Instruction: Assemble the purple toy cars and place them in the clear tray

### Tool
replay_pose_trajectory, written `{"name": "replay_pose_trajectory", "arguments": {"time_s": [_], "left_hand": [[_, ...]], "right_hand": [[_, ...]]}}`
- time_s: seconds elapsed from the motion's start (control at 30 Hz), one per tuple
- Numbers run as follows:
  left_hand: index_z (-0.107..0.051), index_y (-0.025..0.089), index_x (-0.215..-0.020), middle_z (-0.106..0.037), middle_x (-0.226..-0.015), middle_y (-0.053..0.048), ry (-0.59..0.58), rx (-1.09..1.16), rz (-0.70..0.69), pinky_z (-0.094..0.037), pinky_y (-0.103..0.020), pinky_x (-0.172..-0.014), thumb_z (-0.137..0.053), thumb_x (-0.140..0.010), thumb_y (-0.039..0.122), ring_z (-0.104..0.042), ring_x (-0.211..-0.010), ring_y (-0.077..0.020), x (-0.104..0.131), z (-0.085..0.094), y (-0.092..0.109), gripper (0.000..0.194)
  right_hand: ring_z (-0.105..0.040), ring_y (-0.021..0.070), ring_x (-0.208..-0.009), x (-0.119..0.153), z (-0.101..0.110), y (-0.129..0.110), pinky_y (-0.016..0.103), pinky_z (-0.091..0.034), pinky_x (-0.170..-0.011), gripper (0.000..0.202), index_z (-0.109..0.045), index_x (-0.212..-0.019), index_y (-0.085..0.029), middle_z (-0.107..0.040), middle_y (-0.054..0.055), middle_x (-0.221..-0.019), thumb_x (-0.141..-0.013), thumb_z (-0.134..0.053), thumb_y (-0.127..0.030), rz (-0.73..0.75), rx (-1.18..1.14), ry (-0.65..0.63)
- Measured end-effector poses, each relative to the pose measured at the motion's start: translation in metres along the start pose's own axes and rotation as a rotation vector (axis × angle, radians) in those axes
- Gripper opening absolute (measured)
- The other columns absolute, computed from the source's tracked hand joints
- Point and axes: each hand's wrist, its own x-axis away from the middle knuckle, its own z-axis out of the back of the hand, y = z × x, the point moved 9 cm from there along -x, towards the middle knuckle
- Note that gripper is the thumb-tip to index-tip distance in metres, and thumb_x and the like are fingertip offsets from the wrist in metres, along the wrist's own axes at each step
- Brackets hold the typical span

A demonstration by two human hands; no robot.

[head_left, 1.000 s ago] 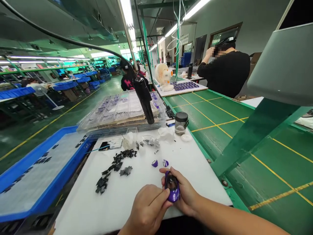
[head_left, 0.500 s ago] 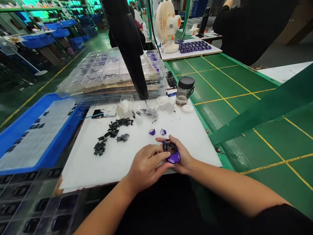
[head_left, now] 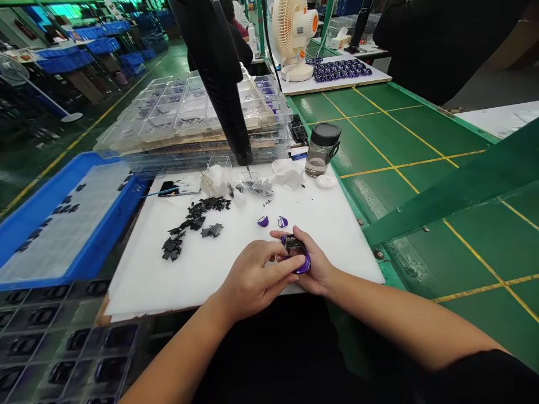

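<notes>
**Purple toy car body held in both hands at the near edge of the white board**

The purple toy car body is small, glossy and rounded, with a dark window area on its upper face; it sits between the two hands, low over the near edge of the white board. The right hand cups it from below and from the right, fingers curled closely round its far end; the left hand meets it from the left, thumb and forefinger narrowed to a pinch on its side, the other fingers folded in; neither hand is spread wide.

The board is matte, flat and smooth; just beyond the hands lie two small purple curved pieces, shiny and shell-shaped, apart from each other; further left a loose scatter of flat black parts, dull and angular. At the far edge stands a clear jar with a black lid, near crumpled clear bags; a black tapered tool hangs down to just above them. Stacked clear plastic trays lie behind; a blue tray lies to the left; green belt with yellow lines runs on the right.
</notes>
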Motion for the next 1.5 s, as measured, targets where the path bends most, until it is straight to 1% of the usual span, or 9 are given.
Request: {"name": "replay_pose_trajectory", "arguments": {"time_s": [0.1, 0.2, 0.33, 0.6, 0.77, 0.93, 1.1, 1.27, 1.5], "left_hand": [[-0.06, 0.02, -0.124, -0.057, -0.105, -0.011, -0.033, 0.002, -0.035, -0.049, -0.04, -0.081, -0.052, -0.103, 0.018, -0.054, -0.093, -0.0234, -0.0013, -0.0019, 0.0019, 0.023], [-0.059, 0.02, -0.125, -0.058, -0.106, -0.01, -0.009, 0.011, -0.04, -0.047, -0.045, -0.09, -0.054, -0.101, 0.015, -0.055, -0.097, -0.0238, -0.0015, -0.0009, 0.0019, 0.024], [-0.06, 0.019, -0.121, -0.061, -0.101, -0.008, 0.027, -0.003, -0.041, -0.044, -0.048, -0.097, -0.056, -0.1, 0.014, -0.057, -0.093, -0.0218, -0.0004, 0.0001, 0.0042, 0.022], [-0.064, 0.019, -0.11, -0.062, -0.093, -0.006, 0.088, -0.055, 0.008, -0.046, -0.047, -0.093, -0.059, -0.1, 0.02, -0.059, -0.087, -0.0221, -0.0034, 0.0015, 0.0065, 0.012], [-0.062, 0.017, -0.114, -0.061, -0.095, -0.008, 0.117, -0.042, 0.045, -0.046, -0.046, -0.091, -0.062, -0.1, 0.031, -0.058, -0.088, -0.0236, -0.0014, 0.0033, 0.0007, 0.02], [-0.064, 0.018, -0.115, -0.058, -0.095, -0.007, 0.069, -0.057, 0.021, -0.043, -0.048, -0.096, -0.059, -0.101, 0.023, -0.056, -0.089, -0.0223, 0.0023, -0.0005, 0.0014, 0.016], [-0.064, 0.016, -0.113, -0.059, -0.093, -0.006, 0.06, -0.094, -0.002, -0.042, -0.048, -0.097, -0.058, -0.101, 0.023, -0.056, -0.087, -0.0214, 0.0026, -0.0002, 0.0046, 0.014], [-0.064, 0.015, -0.11, -0.058, -0.09, -0.006, 0.056, -0.093, -0.008, -0.041, -0.048, -0.097, -0.06, -0.099, 0.019, -0.055, -0.082, -0.0196, 0.0037, 0.0014, 0.0077, 0.012], [-0.062, 0.016, -0.11, -0.059, -0.093, -0.007, 0.078, -0.066, 0.054, -0.044, -0.048, -0.093, -0.061, -0.1, 0.032, -0.055, -0.085, -0.0228, 0.0039, 0.0019, 0.0005, 0.018]], "right_hand": [[-0.06, 0.0132, -0.062, 0.0, 0.0007, -0.0014, 0.023, -0.049, -0.063, 0.04, -0.069, -0.103, -0.01, -0.065, 0.005, -0.071, -0.092, -0.055, -0.045, 0.012, -0.012, -0.001], [-0.06, 0.0127, -0.063, -0.0005, 0.0045, -0.0006, 0.022, -0.048, -0.061, 0.039, -0.068, -0.104, -0.01, -0.066, 0.005, -0.075, -0.091, -0.057, -0.045, 0.008, -0.018, 0.018], [-0.06, 0.0134, -0.064, -0.0013, 0.0064, 0.0008, 0.023, -0.049, -0.064, 0.041, -0.066, -0.107, -0.01, -0.066, 0.006, -0.076, -0.089, -0.06, -0.046, 0.004, -0.018, 0.017], [-0.063, 0.0159, -0.07, -0.0003, 0.0073, 0.0031, 0.026, -0.05, -0.07, 0.045, -0.067, -0.108, -0.011, -0.066, 0.006, -0.077, -0.088, -0.059, -0.051, -0.024, 0.006, 0.03], [-0.064, 0.0172, -0.081, -0.0003, 0.0088, 0.0024, 0.027, -0.049, -0.078, 0.044, -0.067, -0.108, -0.012, -0.067, 0.007, -0.087, -0.086, -0.062, -0.05, -0.015, 0.01, 0.054], [-0.062, 0.0159, -0.071, -0.0011, 0.0053, 0.0013, 0.027, -0.05, -0.073, 0.043, -0.066, -0.108, -0.013, -0.065, 0.004, -0.077, -0.086, -0.061, -0.049, -0.02, 0.021, 0.04], [-0.059, 0.0119, -0.061, -0.0007, 0.0017, -0.0009, 0.023, -0.046, -0.063, 0.041, -0.064, -0.11, -0.011, -0.066, 0.003, -0.074, -0.088, -0.061, -0.045, 0.002, 0.013, 0.027], [-0.06, 0.0133, -0.062, 0.0008, -0.0003, -0.002, 0.024, -0.047, -0.063, 0.041, -0.064, -0.111, -0.012, -0.066, 0.003, -0.075, -0.087, -0.061, -0.045, 0.011, 0.019, 0.01], [-0.061, 0.0138, -0.068, 0.0003, 0.0042, -0.0009, 0.025, -0.049, -0.069, 0.044, -0.067, -0.109, -0.012, -0.066, 0.004, -0.077, -0.082, -0.067, -0.047, 0.016, 0.048, 0.028]]}}
